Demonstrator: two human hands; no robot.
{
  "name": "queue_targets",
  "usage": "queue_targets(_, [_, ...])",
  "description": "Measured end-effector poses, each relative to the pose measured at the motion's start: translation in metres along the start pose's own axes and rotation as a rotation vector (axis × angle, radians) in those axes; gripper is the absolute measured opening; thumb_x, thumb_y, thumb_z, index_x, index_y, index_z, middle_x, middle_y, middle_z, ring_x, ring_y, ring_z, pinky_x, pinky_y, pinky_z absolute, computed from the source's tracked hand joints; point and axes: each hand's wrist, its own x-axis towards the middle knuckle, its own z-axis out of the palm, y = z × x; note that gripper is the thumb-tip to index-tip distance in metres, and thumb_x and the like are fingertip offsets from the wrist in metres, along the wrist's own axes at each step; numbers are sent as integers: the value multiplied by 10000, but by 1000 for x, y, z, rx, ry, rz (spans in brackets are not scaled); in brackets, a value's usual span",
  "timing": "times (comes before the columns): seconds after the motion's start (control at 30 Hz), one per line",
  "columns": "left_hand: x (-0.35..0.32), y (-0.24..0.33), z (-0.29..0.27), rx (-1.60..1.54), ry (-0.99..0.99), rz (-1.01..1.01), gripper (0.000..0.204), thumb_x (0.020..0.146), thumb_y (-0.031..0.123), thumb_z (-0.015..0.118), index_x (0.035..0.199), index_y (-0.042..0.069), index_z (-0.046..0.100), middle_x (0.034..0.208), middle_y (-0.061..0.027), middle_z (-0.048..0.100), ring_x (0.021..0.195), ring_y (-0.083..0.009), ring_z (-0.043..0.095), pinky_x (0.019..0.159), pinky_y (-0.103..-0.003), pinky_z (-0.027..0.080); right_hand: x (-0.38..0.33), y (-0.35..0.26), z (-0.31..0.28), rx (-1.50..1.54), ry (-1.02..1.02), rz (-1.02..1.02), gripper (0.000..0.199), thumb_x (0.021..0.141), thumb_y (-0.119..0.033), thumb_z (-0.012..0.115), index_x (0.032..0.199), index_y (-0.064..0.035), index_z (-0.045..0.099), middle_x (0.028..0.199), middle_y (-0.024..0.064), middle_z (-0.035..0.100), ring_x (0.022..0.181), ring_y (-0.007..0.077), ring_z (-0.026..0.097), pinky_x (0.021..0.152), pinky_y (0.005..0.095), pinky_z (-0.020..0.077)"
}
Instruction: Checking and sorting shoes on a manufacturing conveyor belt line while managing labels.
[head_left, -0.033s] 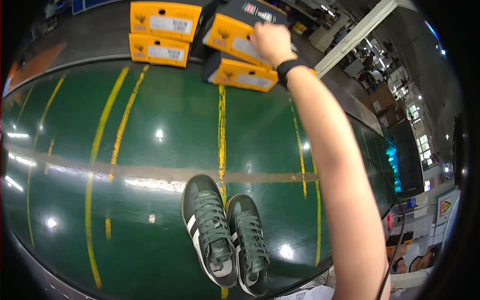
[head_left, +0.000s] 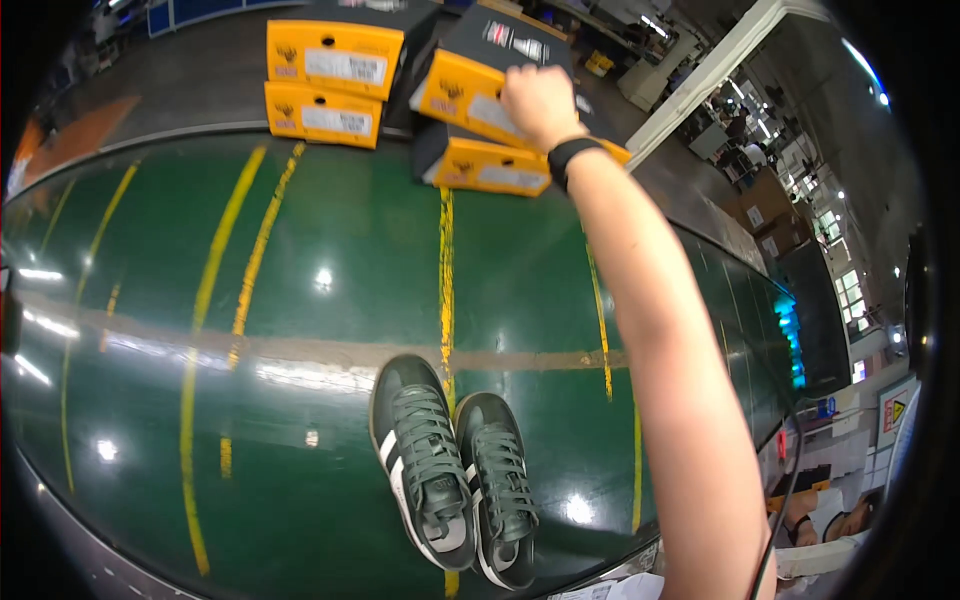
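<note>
My right hand [head_left: 540, 105] reaches to the far side of the table, a black band on its wrist. Its fingers are curled over the front top edge of a black and orange shoebox [head_left: 455, 92], their tips hidden. That box sits slightly askew on top of another orange-fronted shoebox [head_left: 490, 165]. Close to me, a pair of dark sneakers with white side stripes lies side by side, the left shoe [head_left: 422, 450] and the right shoe [head_left: 497, 475], toes pointing away, laces done up. My left hand is out of view.
Left of the gripped box stand two more stacked shoeboxes [head_left: 335, 55]. The shiny green table [head_left: 330, 220] carries yellow lines. A black cable [head_left: 790, 490] hangs at the right, by white paper [head_left: 630, 588]. A pale post [head_left: 700, 75] and cartons [head_left: 765, 200] stand beyond.
The whole view has shifted a little, so boxes and table appear slightly lower. My right hand stays on the same upper shoebox.
</note>
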Motion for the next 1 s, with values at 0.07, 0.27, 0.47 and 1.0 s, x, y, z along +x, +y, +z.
queue_targets(0.07, [-7,6,17,57,18,-69,629,920,374,608,1386,-10,431,1450,-263,371,1344,-413,363,1070,-433,335,-11,0,-35,48,-84,18,112,775,-113,564,803,-96,671,799,92,688,787,250,672,838,406,456])
queue_targets(0.27, [-25,32,80,550,-19,368,633,923,414,575,1387,9,430,1392,-196,472,1292,-326,454,1075,-398,354,2,73,-181,91,-15,-127,124,723,-172,604,663,-95,681,680,103,669,707,251,657,758,357,438])
queue_targets(0.47, [-60,15,142,776,205,104,731,832,396,705,1376,-12,436,1358,-197,505,1261,-305,490,1062,-379,366,-15,80,-428,168,-53,-310,201,651,-243,609,548,-71,622,577,98,608,632,253,610,710,347,479])
queue_targets(1.0, [-156,-59,253,888,730,912,843,909,455,595,1511,56,162,1455,-222,382,1221,-348,533,910,-488,493,-172,7,-810,270,221,-426,163,640,-197,673,563,-67,614,599,63,626,612,192,616,698,309,532])
